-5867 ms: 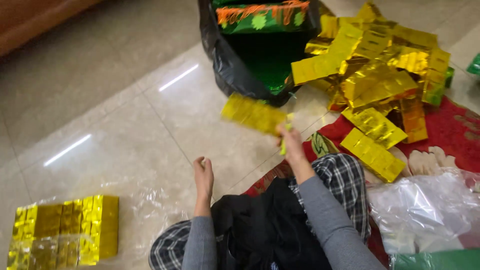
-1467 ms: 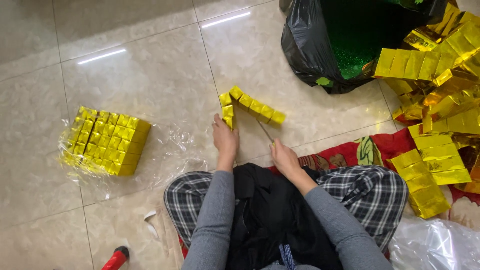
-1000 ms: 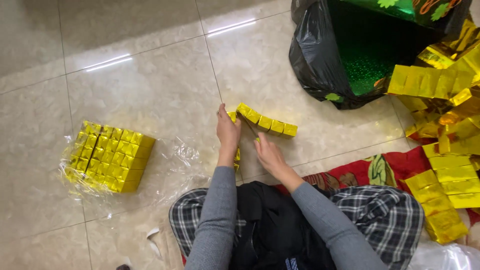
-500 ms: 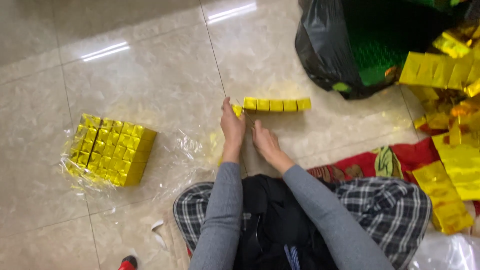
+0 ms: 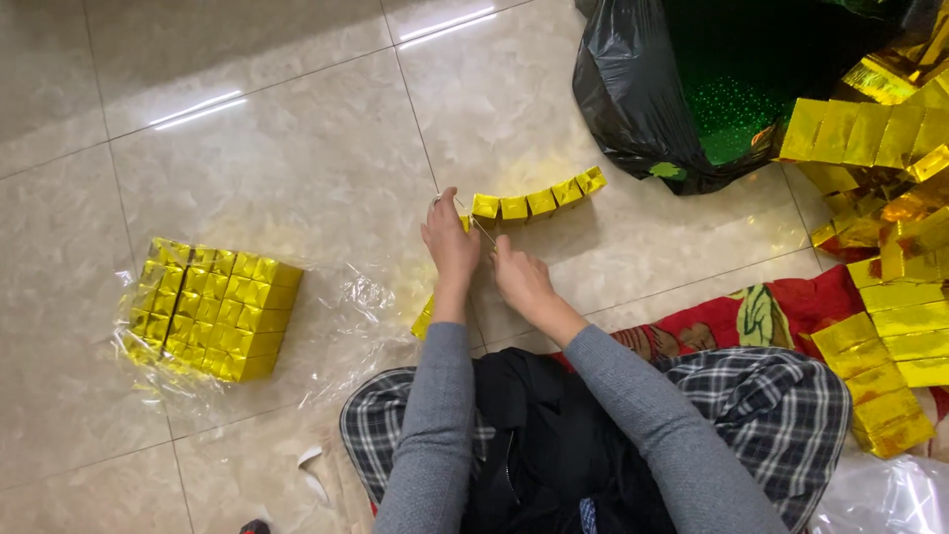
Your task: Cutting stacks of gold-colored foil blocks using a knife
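At the left of the tiled floor (image 5: 297,129), a block of small gold foil boxes (image 5: 215,309) is being kept on a crumpled clear plastic sheet (image 5: 341,316), well apart from the hands. Near the floor's middle, a curved row of gold foil boxes (image 5: 539,198) is being handled: its near end is being pinched by the left hand (image 5: 451,242), fingers closed on it, and a thin string (image 5: 481,225) seems to be running there. The right hand (image 5: 522,279) is being held just beside the left, fingers curled toward that string; whether it is truly being gripped cannot be told. To the right, an open black plastic bag (image 5: 633,99) with green inside is lying, and past it loose gold foil strips (image 5: 880,326) are being heaped on a red patterned cloth (image 5: 736,316).

The row is being supported at one end only, so it is judged that a tug on the string could be buckling it or pulling boxes apart, and the foil could be torn by a tight pinch.

Compared with half a second earlier, the row is being bent into an arc rather than lying straight, and the hands are being kept at the same end.
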